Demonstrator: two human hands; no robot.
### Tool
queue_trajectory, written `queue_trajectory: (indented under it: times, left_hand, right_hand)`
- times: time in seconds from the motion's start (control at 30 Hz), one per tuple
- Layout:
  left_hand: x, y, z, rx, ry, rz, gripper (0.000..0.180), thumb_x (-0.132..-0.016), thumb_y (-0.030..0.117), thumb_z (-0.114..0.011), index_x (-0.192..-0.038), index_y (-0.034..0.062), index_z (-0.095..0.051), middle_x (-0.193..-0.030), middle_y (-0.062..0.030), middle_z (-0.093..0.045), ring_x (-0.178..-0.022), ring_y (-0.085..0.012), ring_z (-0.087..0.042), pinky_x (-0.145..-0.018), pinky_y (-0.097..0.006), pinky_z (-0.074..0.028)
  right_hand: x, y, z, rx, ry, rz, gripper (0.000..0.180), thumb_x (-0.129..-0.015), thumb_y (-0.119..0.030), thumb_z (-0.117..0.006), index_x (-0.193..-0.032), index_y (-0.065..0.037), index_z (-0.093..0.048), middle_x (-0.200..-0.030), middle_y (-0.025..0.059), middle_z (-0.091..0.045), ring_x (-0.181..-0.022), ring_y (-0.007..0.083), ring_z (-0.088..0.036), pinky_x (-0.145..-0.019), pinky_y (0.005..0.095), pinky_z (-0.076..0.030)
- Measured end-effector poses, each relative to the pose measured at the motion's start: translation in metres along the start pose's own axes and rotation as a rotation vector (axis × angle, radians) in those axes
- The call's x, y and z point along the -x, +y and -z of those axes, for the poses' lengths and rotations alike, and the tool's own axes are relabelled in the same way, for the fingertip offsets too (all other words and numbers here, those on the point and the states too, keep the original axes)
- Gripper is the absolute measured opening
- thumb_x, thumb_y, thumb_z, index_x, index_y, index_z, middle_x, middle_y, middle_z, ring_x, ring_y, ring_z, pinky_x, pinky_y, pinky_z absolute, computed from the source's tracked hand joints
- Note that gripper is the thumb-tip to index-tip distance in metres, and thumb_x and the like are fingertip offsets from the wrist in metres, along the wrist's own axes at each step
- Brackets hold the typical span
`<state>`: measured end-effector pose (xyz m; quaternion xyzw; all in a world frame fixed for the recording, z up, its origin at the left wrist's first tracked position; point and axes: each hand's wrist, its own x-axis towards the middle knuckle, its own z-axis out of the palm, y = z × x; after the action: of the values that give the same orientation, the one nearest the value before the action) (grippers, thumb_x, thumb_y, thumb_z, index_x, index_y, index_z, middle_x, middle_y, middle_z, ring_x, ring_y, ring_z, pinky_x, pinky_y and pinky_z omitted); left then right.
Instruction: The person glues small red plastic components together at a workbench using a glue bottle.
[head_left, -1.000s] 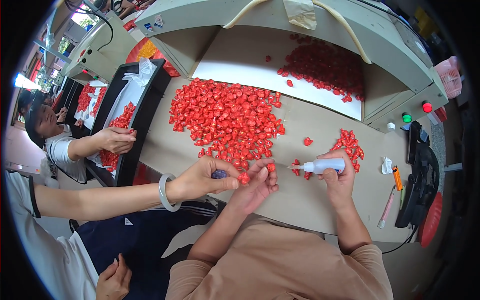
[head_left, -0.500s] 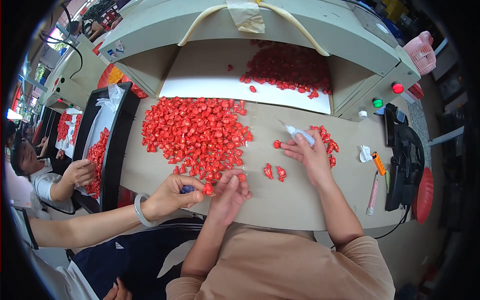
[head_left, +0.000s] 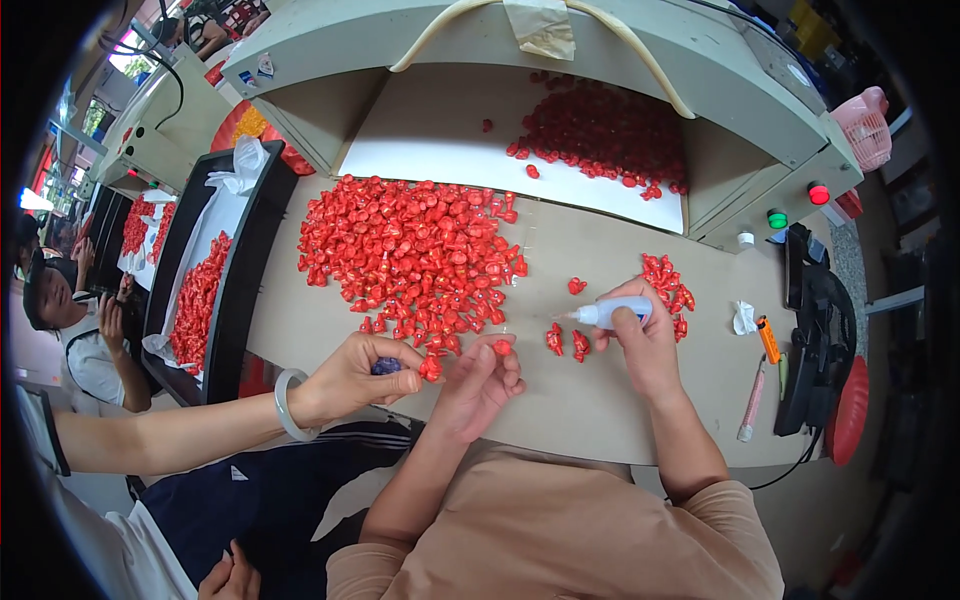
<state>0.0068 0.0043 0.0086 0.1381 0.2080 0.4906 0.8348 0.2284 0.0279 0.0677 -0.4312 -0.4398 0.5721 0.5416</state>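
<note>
So there's one small red piece pinched at the fingertips of the left hand, held just above the table edge right by the big red pile. The right hand is wrapped tight around a little white glue bottle, nozzle aimed left toward two finished-looking bits on the table. Honestly the risk I see is a squeeze while the tip's off target, dripping glue onto the tan tabletop or fingers. Also a co-worker's hand with a bangle sits closed on something dark right beside it, so a bump could knock the piece loose into the pile.
</note>
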Motion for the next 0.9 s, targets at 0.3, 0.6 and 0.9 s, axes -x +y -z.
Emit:
queue_trajectory:
  times: [0.3, 0.6, 0.9]
  left_hand:
    - [-0.004, 0.001, -0.001, 0.009, -0.006, 0.022, 0.024, -0.100, 0.028, -0.048, -0.111, 0.0088, -0.056, -0.078, -0.0023, -0.053, -0.069, -0.0108, -0.048, -0.063, -0.028, -0.041]
    - [-0.006, -0.003, -0.004, 0.054, 0.010, 0.060, 0.023, -0.101, 0.028, -0.046, -0.109, 0.0094, -0.055, -0.077, -0.0007, -0.054, -0.069, -0.0101, -0.048, -0.063, -0.027, -0.040]
    - [-0.005, -0.003, -0.006, 0.052, 0.032, 0.091, 0.022, -0.101, 0.028, -0.046, -0.107, 0.0099, -0.056, -0.078, 0.0006, -0.057, -0.070, -0.0079, -0.050, -0.064, -0.026, -0.041]
  right_hand:
    - [0.012, 0.004, -0.005, 0.110, 0.000, 0.124, 0.025, -0.084, -0.018, -0.074, -0.094, -0.003, -0.056, -0.083, 0.0042, -0.063, -0.066, 0.0057, -0.056, -0.058, 0.0206, -0.045]
    - [0.013, 0.003, -0.012, 0.347, -0.045, 0.295, 0.035, -0.077, -0.024, -0.080, -0.094, -0.003, -0.058, -0.085, 0.0056, -0.068, -0.075, 0.0094, -0.064, -0.063, 0.0241, -0.051]
    - [0.012, 0.006, -0.014, 0.595, -0.070, 0.412, 0.038, -0.072, -0.027, -0.083, -0.090, -0.004, -0.058, -0.084, 0.0098, -0.067, -0.077, 0.0234, -0.069, -0.067, 0.0313, -0.055]
